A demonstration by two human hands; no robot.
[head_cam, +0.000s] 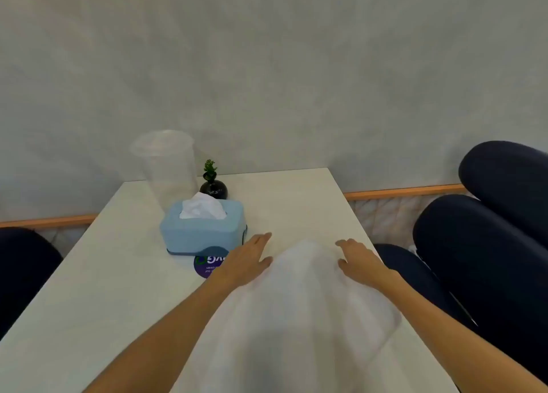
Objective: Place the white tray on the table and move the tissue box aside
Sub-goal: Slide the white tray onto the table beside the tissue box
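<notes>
On the table (103, 274), a blurred white tray (296, 303), pale blue tissue box (204, 229).

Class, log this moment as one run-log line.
white tray on table | left hand, right hand at tray sides | tissue box unmoved

Both hands are on the white tray (296, 303), which fills the near middle of the table (118, 289). The left hand (246, 262) grips its left edge, fingers spread flat; the right hand (358, 262) holds the right edge. The tray is blurred, so whether it rests on the table or hovers above it is unclear. Just left of the left hand sits the blue tissue box (203, 229), a tissue poking up, over a purple sticker (206, 266). Behind the box: a clear cup (166, 167) and a small plant (213, 183).
</notes>
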